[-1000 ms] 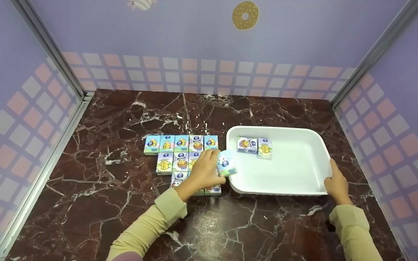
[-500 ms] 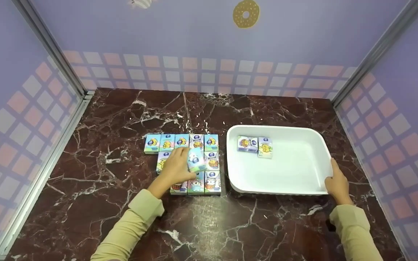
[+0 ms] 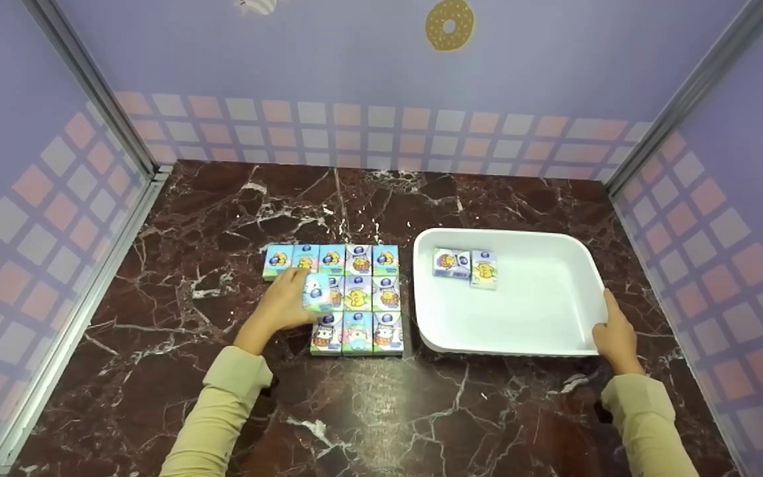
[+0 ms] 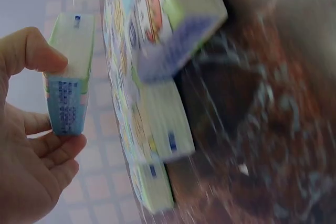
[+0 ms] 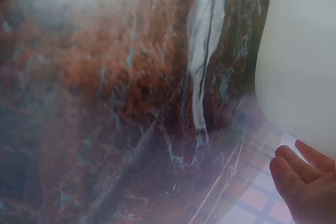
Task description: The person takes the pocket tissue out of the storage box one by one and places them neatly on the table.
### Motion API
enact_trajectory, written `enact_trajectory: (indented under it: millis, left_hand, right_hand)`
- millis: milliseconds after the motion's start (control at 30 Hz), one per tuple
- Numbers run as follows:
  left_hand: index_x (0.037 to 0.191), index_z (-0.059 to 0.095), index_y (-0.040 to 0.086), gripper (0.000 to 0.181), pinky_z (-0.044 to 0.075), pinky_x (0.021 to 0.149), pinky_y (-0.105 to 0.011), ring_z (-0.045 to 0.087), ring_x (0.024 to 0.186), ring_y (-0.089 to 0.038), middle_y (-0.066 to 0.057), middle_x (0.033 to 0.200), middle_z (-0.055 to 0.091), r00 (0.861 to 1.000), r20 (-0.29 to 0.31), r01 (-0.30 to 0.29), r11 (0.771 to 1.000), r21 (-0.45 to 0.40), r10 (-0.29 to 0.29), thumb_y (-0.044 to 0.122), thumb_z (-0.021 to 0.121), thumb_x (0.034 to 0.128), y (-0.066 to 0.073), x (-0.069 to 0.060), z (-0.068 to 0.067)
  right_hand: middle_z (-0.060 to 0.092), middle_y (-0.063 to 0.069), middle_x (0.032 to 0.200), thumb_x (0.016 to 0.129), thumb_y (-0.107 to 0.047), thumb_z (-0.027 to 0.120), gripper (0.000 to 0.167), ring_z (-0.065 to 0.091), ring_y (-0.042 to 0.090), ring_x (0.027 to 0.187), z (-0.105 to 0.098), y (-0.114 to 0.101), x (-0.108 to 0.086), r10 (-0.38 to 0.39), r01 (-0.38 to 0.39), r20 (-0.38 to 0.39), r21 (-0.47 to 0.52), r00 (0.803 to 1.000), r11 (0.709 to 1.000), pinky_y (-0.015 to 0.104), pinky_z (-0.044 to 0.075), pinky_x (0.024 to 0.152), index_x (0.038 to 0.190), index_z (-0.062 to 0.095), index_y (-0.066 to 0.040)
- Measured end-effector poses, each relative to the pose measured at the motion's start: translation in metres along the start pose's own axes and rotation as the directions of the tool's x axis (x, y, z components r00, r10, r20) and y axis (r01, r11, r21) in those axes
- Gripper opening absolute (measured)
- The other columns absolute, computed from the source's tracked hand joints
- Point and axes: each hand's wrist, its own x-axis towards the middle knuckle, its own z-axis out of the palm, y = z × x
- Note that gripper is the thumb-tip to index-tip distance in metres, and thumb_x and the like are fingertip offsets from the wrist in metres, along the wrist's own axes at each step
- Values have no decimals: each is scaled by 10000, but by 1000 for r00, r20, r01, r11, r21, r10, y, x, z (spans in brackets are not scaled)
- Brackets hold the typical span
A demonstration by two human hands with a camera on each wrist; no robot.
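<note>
My left hand (image 3: 282, 301) pinches a light-blue pocket tissue pack (image 3: 316, 291) above the left part of several packs laid in rows. In the left wrist view the thumb presses one side of the pinched pack (image 4: 68, 77), with the fingers on the other. It appears lifted apart from the laid packs (image 4: 157, 124). My right hand (image 3: 615, 333) holds the right rim of a white tray (image 3: 514, 348), thumb over the edge. In the right wrist view, fingers (image 5: 299, 174) lie against the tray's outer wall (image 5: 299, 51); the thumb is hidden.
Two tissue packs (image 3: 484, 270) lie inside the tray at its back left. Rows of printed packs (image 3: 358, 331) sit left of the tray on a dark red marble surface (image 3: 222, 218). Purple walls (image 3: 355, 66) enclose the back and both sides.
My left hand has moved left with the tissue pack, from beside the tray's left rim to over the left part of the rows. My right hand and the tray stay put.
</note>
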Motion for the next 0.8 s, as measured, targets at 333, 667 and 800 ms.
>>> enact_trajectory:
  millis: [333,667,800]
  left_hand:
    - [1310,335,-55,853,355,948,-520,376,1149,-410,-254,1273,375,998,6,59,997,-53,-59,228,690,588,-33,-5,-4]
    - [1326,300,-59,851,339,946,-533,370,1134,-422,-271,1270,347,988,42,149,985,-86,-146,225,688,624,-55,-12,-10]
    - [1348,262,-48,868,326,953,-548,352,1150,-438,-282,1294,315,981,86,182,978,-101,-174,266,690,662,-61,-14,-11]
  right_hand:
    - [251,326,1357,763,31,272,681,387,509,1064,0,-1,0,7,-7,8,-13,1000,1000,565,342,775,1416,89,-35]
    - [268,333,1344,756,54,293,672,368,522,1088,0,-2,-1,-20,20,-11,-9,1000,1000,584,332,812,1404,127,-5]
    - [281,332,1338,752,53,299,675,383,518,1074,0,-2,-2,-15,15,-15,-9,1000,1000,582,337,798,1404,136,-8]
